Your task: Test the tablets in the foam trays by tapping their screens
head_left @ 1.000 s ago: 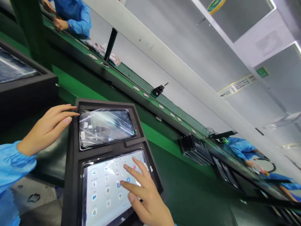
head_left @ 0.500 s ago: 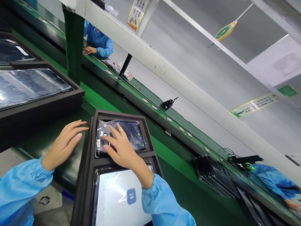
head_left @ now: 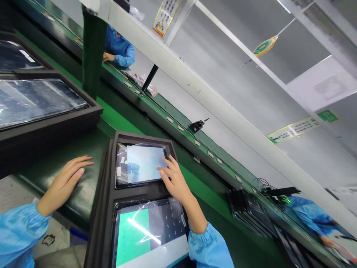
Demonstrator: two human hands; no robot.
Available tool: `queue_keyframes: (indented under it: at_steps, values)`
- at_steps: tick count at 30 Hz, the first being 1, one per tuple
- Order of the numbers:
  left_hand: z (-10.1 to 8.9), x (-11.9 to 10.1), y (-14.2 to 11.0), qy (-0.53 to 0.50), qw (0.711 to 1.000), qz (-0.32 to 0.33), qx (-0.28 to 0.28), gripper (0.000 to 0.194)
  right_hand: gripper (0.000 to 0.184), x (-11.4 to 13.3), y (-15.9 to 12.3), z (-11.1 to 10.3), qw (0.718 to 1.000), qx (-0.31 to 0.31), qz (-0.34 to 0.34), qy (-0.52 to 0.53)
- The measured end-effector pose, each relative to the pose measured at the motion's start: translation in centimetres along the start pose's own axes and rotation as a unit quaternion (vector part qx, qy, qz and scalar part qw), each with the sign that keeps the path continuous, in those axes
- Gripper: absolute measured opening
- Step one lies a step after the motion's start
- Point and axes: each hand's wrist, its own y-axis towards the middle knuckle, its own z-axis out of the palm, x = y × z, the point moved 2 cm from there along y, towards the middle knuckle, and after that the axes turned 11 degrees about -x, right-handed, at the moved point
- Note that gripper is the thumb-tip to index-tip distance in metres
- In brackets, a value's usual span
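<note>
Two tablets lie in the recesses of a black foam tray (head_left: 111, 206) in front of me. The far tablet (head_left: 145, 163), under clear film with small white labels, is lit with a pale blue picture. My right hand (head_left: 175, 178) is at its right edge, fingers apart, fingertips over the screen; whether they touch it I cannot tell. Below my right forearm lies the near tablet (head_left: 136, 234), also filmed, its screen showing a green block and a dark keypad of numbers. My left hand (head_left: 64, 182) hovers, fingers stretched out and holding nothing, over the green bench left of the tray.
Another black foam tray (head_left: 50, 124) with film-covered tablets stands at the left. A green conveyor line (head_left: 164, 115) carries small parts beyond a rail. Dark panels (head_left: 248, 212) stand stacked at the right. Two people in blue sleeves work across the line.
My right hand has moved right across the far tablet, whose screen has gone from dark to lit. The near tablet's white screen now shows green and a keypad. My left hand has drawn back left.
</note>
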Motion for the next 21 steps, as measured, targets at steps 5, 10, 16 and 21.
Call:
queue_keyframes:
  at_steps: [5, 10, 16, 21]
  values:
    - [0.9, 1.8, -0.4, 0.0, 1.0, -0.026, 0.007, 0.036, 0.04, 2.4, 1.2, 0.9, 0.999, 0.007, -0.044, 0.015]
    - [0.5, 3.7, -0.6, -0.004, 0.997, -0.071, -0.006, 0.036, 0.04, 5.9, 3.7, 3.0, 0.991, 0.032, -0.123, 0.031]
    - [0.3, 4.3, -0.4, -0.014, 0.995, -0.091, -0.032, 0.039, 0.043, 8.4, 5.3, 5.0, 0.985, 0.074, -0.156, 0.025]
    - [0.3, 4.2, -0.4, -0.025, 0.994, -0.102, -0.035, 0.039, 0.04, 8.0, 4.9, 4.2, 0.99, 0.052, -0.125, 0.044]
